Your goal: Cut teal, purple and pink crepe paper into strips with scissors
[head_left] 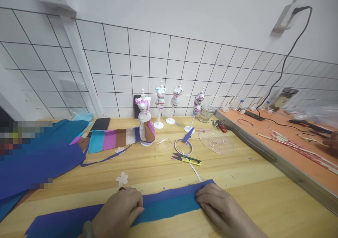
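Note:
A long strip of crepe paper (169,201), purple along the far edge and teal along the near edge, lies flat across the near side of the wooden table (250,192). My left hand (118,211) rests on its middle with fingers curled down, pressing the paper. My right hand (219,204) presses the strip's right end, fingers together and bent onto the paper. A white paper flower cutout (121,178) lies just beyond my left hand. Yellow-handled thread snips (188,158) lie further back.
Several small dress-form mannequins (145,120) stand at the back by the grid wall. A striped paper band (113,139), a tape ring (183,146), a clear disc with beads (216,141) and a glass jar (206,113) are mid-table. Another person's blue sleeve (37,160) is left; an orange bench (287,139) is right.

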{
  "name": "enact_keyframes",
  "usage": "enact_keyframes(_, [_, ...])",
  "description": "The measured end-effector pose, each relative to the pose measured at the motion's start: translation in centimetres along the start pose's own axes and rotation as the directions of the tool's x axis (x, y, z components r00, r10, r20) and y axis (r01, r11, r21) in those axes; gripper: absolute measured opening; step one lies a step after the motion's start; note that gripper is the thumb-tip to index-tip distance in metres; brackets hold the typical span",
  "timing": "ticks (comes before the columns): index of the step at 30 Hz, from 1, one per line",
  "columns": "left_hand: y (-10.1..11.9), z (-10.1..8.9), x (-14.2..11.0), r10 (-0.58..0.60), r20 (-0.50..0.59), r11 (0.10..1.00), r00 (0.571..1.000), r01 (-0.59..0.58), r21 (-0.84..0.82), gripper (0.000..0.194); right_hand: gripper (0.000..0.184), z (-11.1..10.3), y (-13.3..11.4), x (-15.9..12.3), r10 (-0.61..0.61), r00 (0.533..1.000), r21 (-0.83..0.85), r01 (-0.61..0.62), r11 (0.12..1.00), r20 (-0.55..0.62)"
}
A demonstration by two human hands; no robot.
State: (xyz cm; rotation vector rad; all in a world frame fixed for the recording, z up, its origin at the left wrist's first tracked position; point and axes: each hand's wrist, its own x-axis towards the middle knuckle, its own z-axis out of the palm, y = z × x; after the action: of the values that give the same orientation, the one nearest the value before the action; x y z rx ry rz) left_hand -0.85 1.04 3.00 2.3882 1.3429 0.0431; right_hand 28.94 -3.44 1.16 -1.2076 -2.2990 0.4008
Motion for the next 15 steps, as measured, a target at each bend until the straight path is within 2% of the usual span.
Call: enact_keyframes(15, [-1.5,0.2,0.2,-0.150,0.079,0.975,0.986,0.160,-0.154,0.012,0.020,0.0,-0.1,0.0,0.018,1.000,0.010,-0.018,1.000,0.016])
